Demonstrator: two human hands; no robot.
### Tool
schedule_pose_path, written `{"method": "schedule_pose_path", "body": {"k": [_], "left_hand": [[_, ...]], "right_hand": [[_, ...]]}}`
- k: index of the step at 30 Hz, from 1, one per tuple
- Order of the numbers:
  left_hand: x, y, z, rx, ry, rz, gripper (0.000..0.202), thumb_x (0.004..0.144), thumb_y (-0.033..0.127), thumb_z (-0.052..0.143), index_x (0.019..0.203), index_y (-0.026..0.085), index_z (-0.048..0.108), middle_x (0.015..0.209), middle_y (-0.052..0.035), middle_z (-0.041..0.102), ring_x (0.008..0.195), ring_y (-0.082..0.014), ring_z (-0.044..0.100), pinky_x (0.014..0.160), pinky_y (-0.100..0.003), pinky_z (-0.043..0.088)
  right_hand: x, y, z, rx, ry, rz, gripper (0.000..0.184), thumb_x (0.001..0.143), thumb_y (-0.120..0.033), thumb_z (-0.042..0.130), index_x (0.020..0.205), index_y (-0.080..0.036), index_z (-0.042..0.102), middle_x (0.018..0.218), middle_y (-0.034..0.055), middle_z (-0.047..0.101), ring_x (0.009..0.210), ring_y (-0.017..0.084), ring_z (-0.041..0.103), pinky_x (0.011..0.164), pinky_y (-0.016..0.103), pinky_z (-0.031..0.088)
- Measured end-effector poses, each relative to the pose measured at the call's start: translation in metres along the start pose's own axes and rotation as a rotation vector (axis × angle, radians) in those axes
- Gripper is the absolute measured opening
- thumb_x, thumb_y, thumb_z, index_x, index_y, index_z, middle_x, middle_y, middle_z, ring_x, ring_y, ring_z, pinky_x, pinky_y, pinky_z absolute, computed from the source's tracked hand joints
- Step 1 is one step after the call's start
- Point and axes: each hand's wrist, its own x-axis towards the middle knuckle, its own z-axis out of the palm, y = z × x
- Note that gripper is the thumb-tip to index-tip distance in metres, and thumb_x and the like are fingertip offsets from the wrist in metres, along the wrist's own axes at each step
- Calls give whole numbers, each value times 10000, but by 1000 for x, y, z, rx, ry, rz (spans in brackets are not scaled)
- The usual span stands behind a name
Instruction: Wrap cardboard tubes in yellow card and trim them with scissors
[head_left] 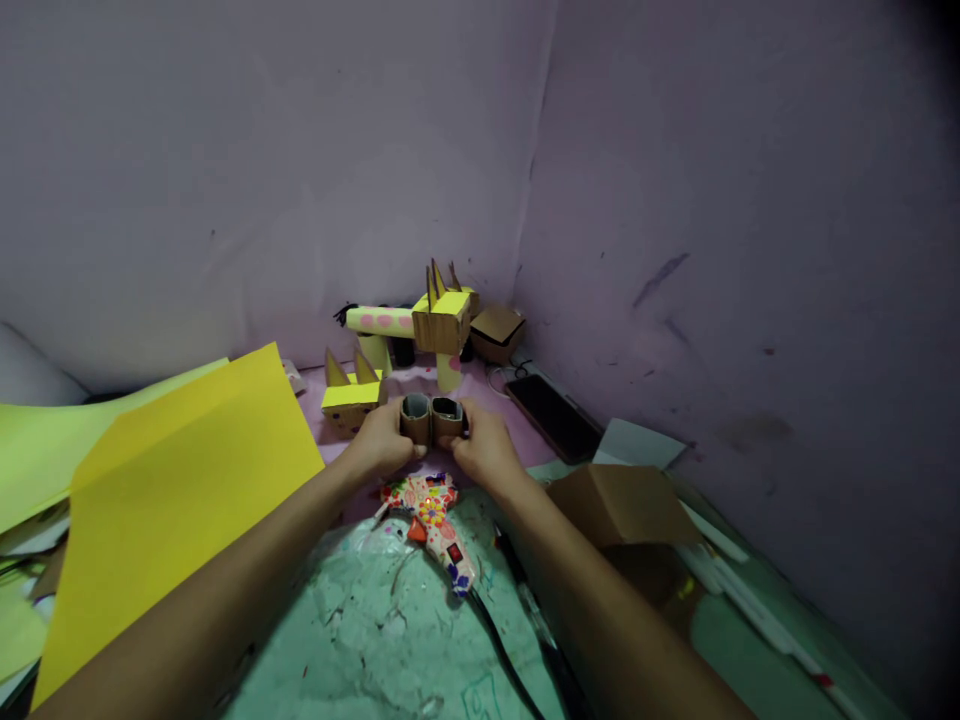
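Observation:
Two short brown cardboard tubes stand side by side, open ends up, between my hands. My left hand (382, 438) is closed round the left tube (415, 424). On the other side my right hand (482, 440) grips the right tube (448, 424). Just in front of them lies a flower-patterned glue gun (433, 512) with a small light on it. Behind my left hand sits a cardboard animal head (352, 402) with a yellow top and pointed ears. Farther back stands a cardboard animal figure (442, 325) with a pink-spotted tube body and tube legs.
Yellow sheets (195, 500) cover the left side. A dark phone (555, 417) lies at the right, near an open cardboard box (626, 503). The glue gun's black cord (499, 645) runs toward me. Pale walls meet behind the table (360, 640).

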Motion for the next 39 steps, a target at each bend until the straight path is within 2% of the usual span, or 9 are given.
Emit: {"method": "schedule_pose_path", "body": {"k": [12, 17, 23, 26, 29, 31, 34, 36, 39], "left_hand": [[4, -1, -5, -7, -9, 44, 159, 876, 276, 613, 962, 144, 596, 894, -9, 621, 754, -152, 609, 682, -326, 522], [-8, 8, -15, -97, 49, 64, 249, 603, 193, 729, 750, 179, 529, 669, 59, 553, 649, -151, 545, 631, -295, 457], [-79, 31, -43, -271, 63, 21, 320, 564, 305, 686, 830, 178, 561, 771, -2, 649, 751, -208, 595, 704, -329, 451], [-128, 31, -43, -342, 0, -12, 365, 564, 336, 684, 873, 166, 593, 789, -31, 671, 754, -233, 610, 695, -348, 464], [-170, 20, -35, -491, -90, -28, 420, 611, 386, 704, 965, 179, 610, 888, -45, 671, 865, -255, 602, 750, -363, 460], [-193, 11, -28, -621, -141, -17, 483, 640, 401, 721, 1063, 209, 588, 965, -39, 652, 929, -253, 585, 799, -372, 449], [-219, 9, -19, -730, -194, 23, 490, 670, 389, 730, 1104, 224, 575, 976, -29, 627, 916, -229, 575, 799, -353, 447], [-231, 15, -14, -713, -228, 44, 440, 683, 365, 725, 1073, 205, 599, 927, -24, 629, 875, -211, 570, 760, -320, 453], [-244, 27, -15, -551, -260, 65, 363, 731, 298, 650, 1080, 201, 624, 972, -30, 662, 916, -216, 576, 794, -319, 468]], "right_hand": [[-4, -13, -3, -74, 0, 50, 288, 679, -102, 650, 950, -192, 616, 875, 83, 717, 817, 265, 646, 658, 300, 421], [0, -7, -2, -53, 24, 116, 307, 671, -145, 673, 967, -177, 600, 912, 89, 711, 838, 266, 650, 670, 306, 441], [0, -8, -5, -9, 22, 172, 466, 634, -105, 710, 1080, -152, 583, 967, 125, 705, 906, 303, 667, 736, 361, 489], [-5, -26, -18, -8, 27, 145, 579, 605, -50, 716, 1157, -134, 563, 1125, 186, 654, 1092, 359, 599, 892, 448, 452], [-24, -57, -33, 29, -12, 8, 630, 628, -58, 721, 1227, -148, 547, 1304, 170, 565, 1249, 322, 490, 1043, 441, 355], [-48, -77, -39, 124, -153, -72, 612, 648, -152, 757, 1229, -164, 564, 1297, 135, 590, 1199, 280, 543, 1026, 417, 397], [-96, -97, -35, 438, -614, -119, 727, 550, -258, 848, 1226, -193, 588, 1312, 129, 584, 1197, 318, 539, 1036, 489, 372], [-126, -101, -26, 530, -700, -142, 721, 500, -290, 877, 1169, -203, 624, 1243, 108, 621, 1154, 325, 556, 1019, 488, 379], [-156, -98, -11, 627, -670, -151, 670, 520, -321, 862, 1135, -204, 626, 1111, 78, 652, 1058, 298, 586, 952, 447, 420]]}}
